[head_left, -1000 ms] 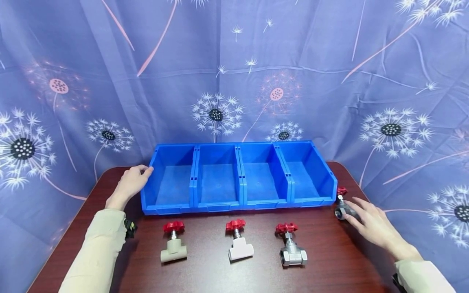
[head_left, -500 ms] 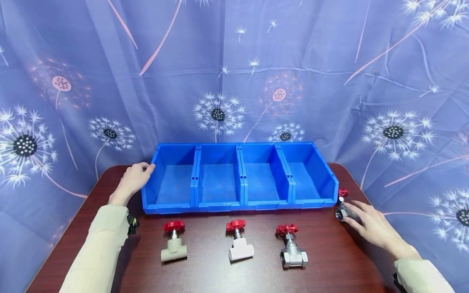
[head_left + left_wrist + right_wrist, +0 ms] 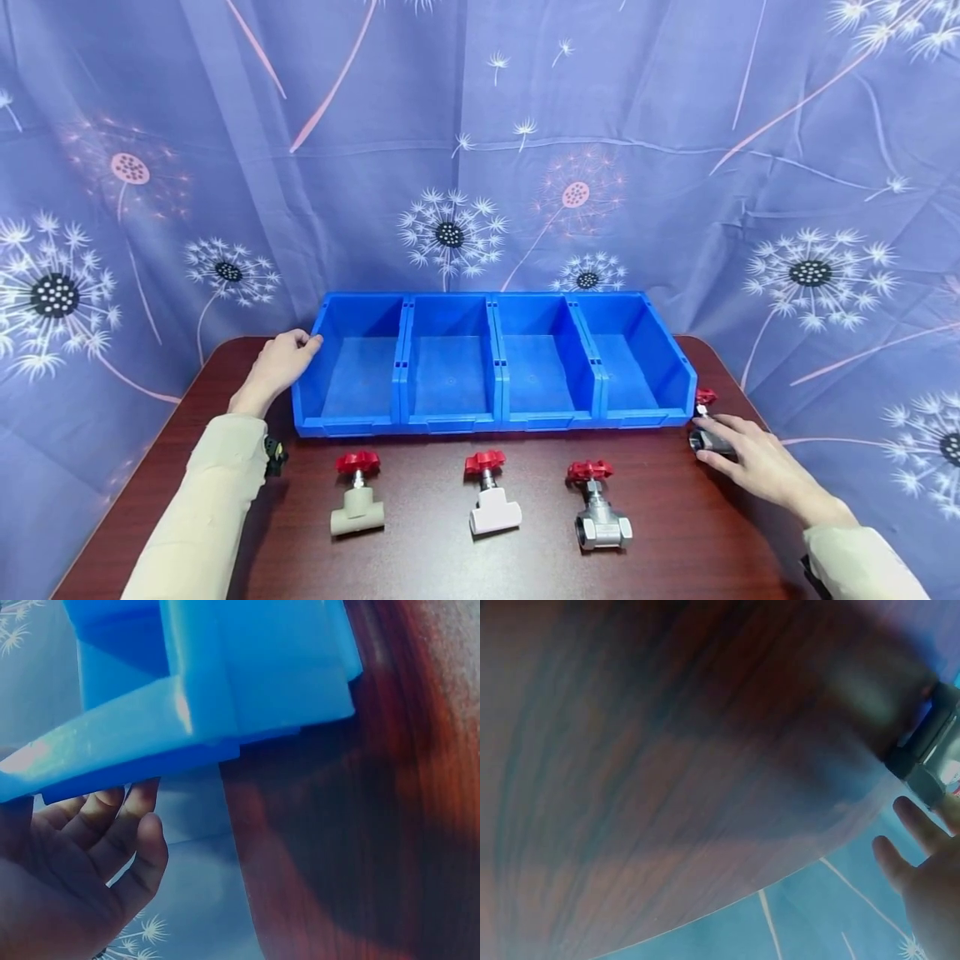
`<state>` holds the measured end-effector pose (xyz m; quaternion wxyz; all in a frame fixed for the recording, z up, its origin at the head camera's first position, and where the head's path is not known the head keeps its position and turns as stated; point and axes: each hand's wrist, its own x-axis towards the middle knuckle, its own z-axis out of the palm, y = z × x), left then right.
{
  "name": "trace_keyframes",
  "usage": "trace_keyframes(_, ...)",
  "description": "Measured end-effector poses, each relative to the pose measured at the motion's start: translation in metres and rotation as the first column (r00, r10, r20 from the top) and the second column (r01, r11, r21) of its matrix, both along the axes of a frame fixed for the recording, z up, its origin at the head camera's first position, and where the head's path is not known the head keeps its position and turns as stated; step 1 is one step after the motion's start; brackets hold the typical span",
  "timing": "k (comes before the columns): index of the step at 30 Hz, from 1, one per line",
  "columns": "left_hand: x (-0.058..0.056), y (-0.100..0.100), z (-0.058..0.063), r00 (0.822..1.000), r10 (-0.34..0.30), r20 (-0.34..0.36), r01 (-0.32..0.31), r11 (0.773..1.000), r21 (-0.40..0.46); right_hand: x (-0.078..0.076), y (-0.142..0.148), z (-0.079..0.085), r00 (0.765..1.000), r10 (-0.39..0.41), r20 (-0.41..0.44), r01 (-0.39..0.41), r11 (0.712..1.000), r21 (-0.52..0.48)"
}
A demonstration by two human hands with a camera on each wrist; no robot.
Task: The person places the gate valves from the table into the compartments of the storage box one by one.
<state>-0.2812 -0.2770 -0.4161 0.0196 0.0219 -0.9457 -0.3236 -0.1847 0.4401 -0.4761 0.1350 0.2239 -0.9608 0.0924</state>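
Observation:
My left hand rests at the outer left wall of the leftmost blue storage bin, thumb near the rim. The left wrist view shows its fingers loosely extended along the bin's outer side. On the far right, my right hand holds a metal gate valve with a red handwheel, index finger and thumb on either side of its body. Part of that valve is hidden by the hand. The right wrist view catches the valve's hex end beside the fingertips.
Several joined blue bins stand in a row at the back, before a dandelion-print curtain. In front on the brown table are a beige valve, a white valve and a silver valve, each with a red handwheel.
The head view has shifted slightly, so everything sits a little further right. Both hands stay in place against the bin and the valve.

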Motion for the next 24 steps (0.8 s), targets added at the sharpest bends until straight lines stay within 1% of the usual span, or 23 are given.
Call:
trace_keyframes(3,0.0,0.0,-0.001,1.0,0.008,0.0,-0.008,1.0,-0.007,-0.002,-0.001,-0.001,1.0,0.009,0.015,-0.009,1.0,-0.001)
trace_keyframes(9,-0.001,0.001,-0.005,0.999,0.017,-0.027,-0.019,0.998,-0.066,-0.008,-0.001,-0.004,0.997,0.022,0.074,-0.02,1.0,-0.024)
trace_keyframes(11,-0.001,0.002,-0.005,0.999,0.016,-0.028,-0.018,0.998,-0.068,-0.009,0.0,-0.005,0.997,0.026,0.079,-0.024,0.999,-0.026)
trace_keyframes(13,-0.001,0.003,-0.005,0.999,0.022,-0.026,-0.024,0.998,-0.063,-0.01,0.0,-0.006,0.997,0.031,0.07,-0.029,0.999,-0.028)
trace_keyframes(19,0.0,0.005,-0.005,0.999,0.029,-0.019,-0.03,0.998,-0.056,-0.012,0.0,-0.007,0.999,0.054,-0.007,-0.054,0.998,-0.022)
trace_keyframes(24,0.0,0.005,-0.003,0.999,0.035,-0.019,-0.036,0.997,-0.072,-0.013,-0.002,-0.006,0.998,0.061,-0.017,-0.062,0.998,-0.028)
